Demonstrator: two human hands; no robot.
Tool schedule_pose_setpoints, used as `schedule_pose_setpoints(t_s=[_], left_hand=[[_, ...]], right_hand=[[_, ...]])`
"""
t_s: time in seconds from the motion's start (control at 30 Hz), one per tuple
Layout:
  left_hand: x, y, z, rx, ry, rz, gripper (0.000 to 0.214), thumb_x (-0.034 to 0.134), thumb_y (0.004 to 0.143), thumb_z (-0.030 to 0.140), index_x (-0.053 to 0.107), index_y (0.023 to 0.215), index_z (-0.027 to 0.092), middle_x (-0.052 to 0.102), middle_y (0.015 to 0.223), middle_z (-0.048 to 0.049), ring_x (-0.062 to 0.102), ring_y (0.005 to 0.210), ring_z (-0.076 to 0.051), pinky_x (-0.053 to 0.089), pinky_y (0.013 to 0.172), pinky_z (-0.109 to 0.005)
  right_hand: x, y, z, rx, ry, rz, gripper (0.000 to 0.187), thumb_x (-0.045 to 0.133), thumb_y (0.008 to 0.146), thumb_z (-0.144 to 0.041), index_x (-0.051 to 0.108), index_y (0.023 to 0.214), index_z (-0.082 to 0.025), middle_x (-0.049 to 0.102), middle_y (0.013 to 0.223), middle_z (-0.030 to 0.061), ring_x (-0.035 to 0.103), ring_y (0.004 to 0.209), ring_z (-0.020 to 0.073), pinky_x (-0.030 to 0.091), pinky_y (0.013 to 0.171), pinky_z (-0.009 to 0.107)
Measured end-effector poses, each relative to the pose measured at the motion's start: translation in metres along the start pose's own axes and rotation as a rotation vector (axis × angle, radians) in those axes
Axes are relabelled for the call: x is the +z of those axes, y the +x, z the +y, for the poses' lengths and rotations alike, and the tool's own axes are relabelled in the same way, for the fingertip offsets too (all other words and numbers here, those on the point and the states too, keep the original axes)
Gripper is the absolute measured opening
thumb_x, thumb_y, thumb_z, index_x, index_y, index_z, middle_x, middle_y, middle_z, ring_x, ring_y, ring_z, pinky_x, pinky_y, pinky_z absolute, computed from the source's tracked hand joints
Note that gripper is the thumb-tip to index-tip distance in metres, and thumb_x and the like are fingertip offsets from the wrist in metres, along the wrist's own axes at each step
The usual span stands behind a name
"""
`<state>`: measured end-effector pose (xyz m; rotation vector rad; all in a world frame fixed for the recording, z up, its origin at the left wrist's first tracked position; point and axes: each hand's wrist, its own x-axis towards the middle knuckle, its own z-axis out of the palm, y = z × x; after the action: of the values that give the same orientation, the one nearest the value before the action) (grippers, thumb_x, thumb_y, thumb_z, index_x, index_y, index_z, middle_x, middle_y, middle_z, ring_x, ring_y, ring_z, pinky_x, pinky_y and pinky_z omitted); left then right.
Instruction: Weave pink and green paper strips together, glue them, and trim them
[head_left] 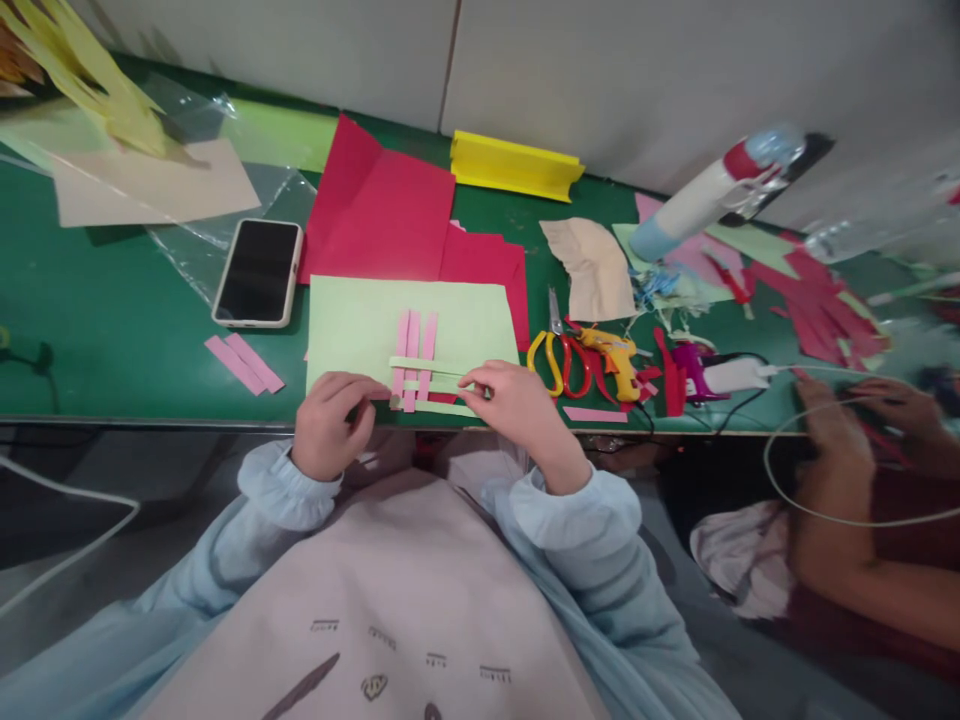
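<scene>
On a light green sheet (352,320) near the table's front edge lies a small weave: three upright pink paper strips (414,350) crossed by light green strips (427,366). My left hand (330,420) is closed, its fingertips pinching the left end of a green strip beside the pink ones. On the right side, my right hand (517,405) pinches the other end of the green strips with thumb and forefinger. Both hands rest at the table edge.
A phone (259,270) lies left of the sheet, with two loose pink strips (244,362) below it. Red paper (390,215) and a yellow folded piece (514,165) lie behind. Scissors (555,350) and a yellow glue gun (615,355) sit to the right. Another person's hands (862,420) work at far right.
</scene>
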<state>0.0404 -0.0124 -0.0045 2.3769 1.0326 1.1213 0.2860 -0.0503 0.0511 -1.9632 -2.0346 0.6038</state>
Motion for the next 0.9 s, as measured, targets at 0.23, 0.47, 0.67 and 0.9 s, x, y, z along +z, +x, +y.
schedule_pose_setpoints(t_s=[0.23,0.47,0.67,0.9], left_hand=[[0.003,0.000,-0.010,0.019,0.126,-0.084,0.034,0.050,0.076,0.004,0.070,0.099,0.020,0.074,0.090,-0.0026,0.064,0.089,-0.023,0.051,0.086,-0.041],[0.006,0.001,-0.007,0.019,0.140,-0.122,0.036,0.049,0.077,0.005,0.070,0.101,0.020,0.075,0.095,-0.0036,0.062,0.096,-0.024,0.049,0.089,-0.043],[0.003,0.002,-0.007,0.051,0.169,-0.118,0.033,0.051,0.077,0.004,0.070,0.098,0.020,0.075,0.099,-0.0032,0.062,0.097,-0.024,0.049,0.092,-0.043],[0.001,0.005,-0.008,0.104,0.153,-0.132,0.031,0.051,0.077,0.003,0.069,0.095,0.019,0.075,0.100,-0.0027,0.062,0.096,-0.024,0.050,0.090,-0.043]], right_hand=[[0.030,-0.001,-0.004,-0.108,-0.117,0.012,0.024,0.055,0.095,-0.032,0.074,0.107,-0.025,0.061,0.085,0.0047,0.057,0.084,0.0175,0.037,0.068,0.027],[0.039,0.004,-0.006,-0.166,-0.138,0.021,0.026,0.051,0.097,-0.032,0.073,0.110,-0.027,0.061,0.085,0.0043,0.057,0.084,0.0174,0.037,0.068,0.027],[0.028,0.006,-0.006,-0.121,-0.115,0.057,0.023,0.053,0.095,-0.029,0.074,0.096,-0.021,0.062,0.082,0.0040,0.058,0.083,0.0175,0.036,0.068,0.028],[0.017,0.021,0.005,-0.102,-0.112,0.118,0.021,0.056,0.092,-0.027,0.071,0.104,-0.019,0.062,0.090,0.0069,0.056,0.092,0.0214,0.041,0.078,0.030]])
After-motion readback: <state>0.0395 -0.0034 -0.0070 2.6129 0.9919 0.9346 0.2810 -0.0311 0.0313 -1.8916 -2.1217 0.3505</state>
